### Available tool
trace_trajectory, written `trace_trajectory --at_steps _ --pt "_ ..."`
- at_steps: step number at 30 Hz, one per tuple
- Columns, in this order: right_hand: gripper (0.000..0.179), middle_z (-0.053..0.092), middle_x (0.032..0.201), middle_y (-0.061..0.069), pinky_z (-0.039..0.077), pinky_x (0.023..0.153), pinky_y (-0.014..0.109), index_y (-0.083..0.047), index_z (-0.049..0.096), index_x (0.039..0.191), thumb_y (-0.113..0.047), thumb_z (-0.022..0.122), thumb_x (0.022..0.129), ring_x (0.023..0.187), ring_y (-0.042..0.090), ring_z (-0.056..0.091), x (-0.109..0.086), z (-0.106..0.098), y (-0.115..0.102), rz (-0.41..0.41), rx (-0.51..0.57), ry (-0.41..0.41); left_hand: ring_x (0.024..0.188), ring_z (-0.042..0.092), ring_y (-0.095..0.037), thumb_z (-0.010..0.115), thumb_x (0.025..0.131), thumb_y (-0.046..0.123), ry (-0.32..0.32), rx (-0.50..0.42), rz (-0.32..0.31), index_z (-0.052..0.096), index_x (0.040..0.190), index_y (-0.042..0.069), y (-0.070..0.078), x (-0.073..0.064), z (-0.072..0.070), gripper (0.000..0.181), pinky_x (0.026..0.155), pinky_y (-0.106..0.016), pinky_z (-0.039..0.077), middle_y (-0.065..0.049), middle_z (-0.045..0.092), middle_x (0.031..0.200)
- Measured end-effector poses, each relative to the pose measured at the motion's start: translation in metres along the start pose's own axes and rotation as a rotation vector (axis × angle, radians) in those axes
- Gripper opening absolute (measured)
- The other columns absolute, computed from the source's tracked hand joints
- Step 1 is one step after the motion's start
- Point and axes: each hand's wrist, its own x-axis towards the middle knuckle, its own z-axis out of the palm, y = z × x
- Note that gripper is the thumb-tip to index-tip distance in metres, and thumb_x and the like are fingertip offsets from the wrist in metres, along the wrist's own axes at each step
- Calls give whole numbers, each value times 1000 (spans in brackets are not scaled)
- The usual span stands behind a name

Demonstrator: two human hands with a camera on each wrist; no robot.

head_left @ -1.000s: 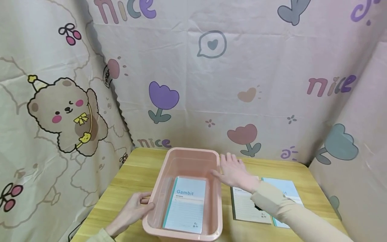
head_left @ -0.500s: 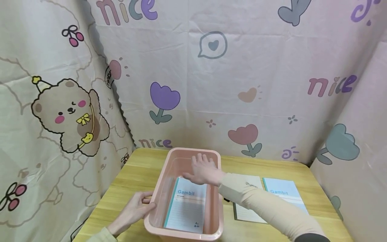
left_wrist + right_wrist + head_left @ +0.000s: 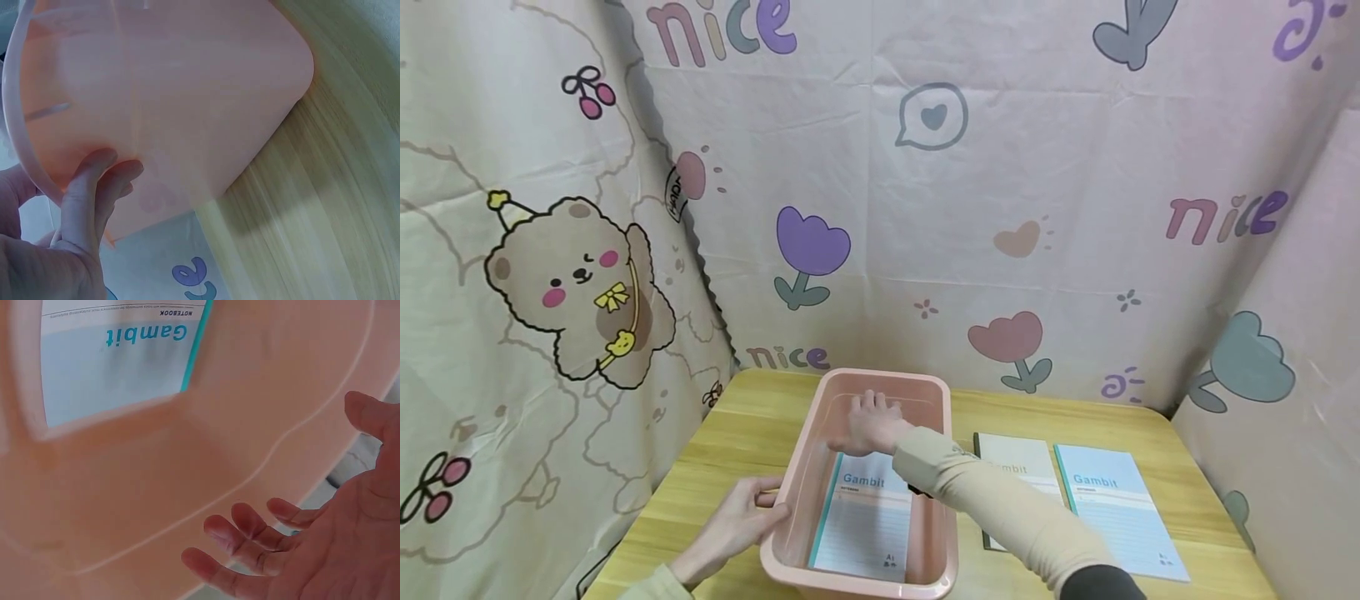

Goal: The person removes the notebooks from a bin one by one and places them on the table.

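Observation:
A pink plastic bin (image 3: 951, 500) stands on the table, and inside it lies a light-blue Gambit notebook (image 3: 865, 525) with a teal spine. My left hand (image 3: 741, 521) grips the bin's left rim, thumb over the edge; the left wrist view shows two fingers (image 3: 81, 194) against the outer wall of the bin. Over the far half of the bin, my right hand (image 3: 874, 427) is held with fingers spread and nothing in it. In the right wrist view its fingertips (image 3: 219, 531) overlap the bin's far wall, apart from the notebook.
Right of the bin lie a cream Gambit notebook (image 3: 1015, 454) with a dark spine, partly hidden by my right sleeve, and another light-blue notebook (image 3: 1120, 508). The wooden table (image 3: 760, 425) ends at a printed curtain (image 3: 910, 217) behind and at both sides.
My right hand has moved left from beside the bin's right rim to over its inside, uncovering more of the notebooks at right. My left hand keeps its hold on the rim.

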Motion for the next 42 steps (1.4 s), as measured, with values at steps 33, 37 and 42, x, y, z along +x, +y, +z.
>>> trace_trajectory --at_steps 33,37,42 --pt "101 31 163 19 32 125 55 -4 34 155 -49 82 77 152 36 30 26 69 3 170 337 -152 91 73 -46 56 91 -1 28 -16 11 37 136 -28 3 -4 4 56 69 -37 67 -43 65 112" --pt "103 33 161 19 35 122 56 -3 36 153 -52 83 75 150 36 32 36 83 3 164 299 -138 90 73 -45 56 90 -1 29 -16 10 38 136 -27 3 -4 5 56 68 -37 67 -42 65 111" --pt "107 28 165 19 31 126 55 -4 33 155 -50 85 74 154 36 26 48 96 7 158 318 -169 90 73 -46 56 89 -2 35 -12 17 38 136 -28 1 -4 6 56 68 -37 67 -43 65 111"
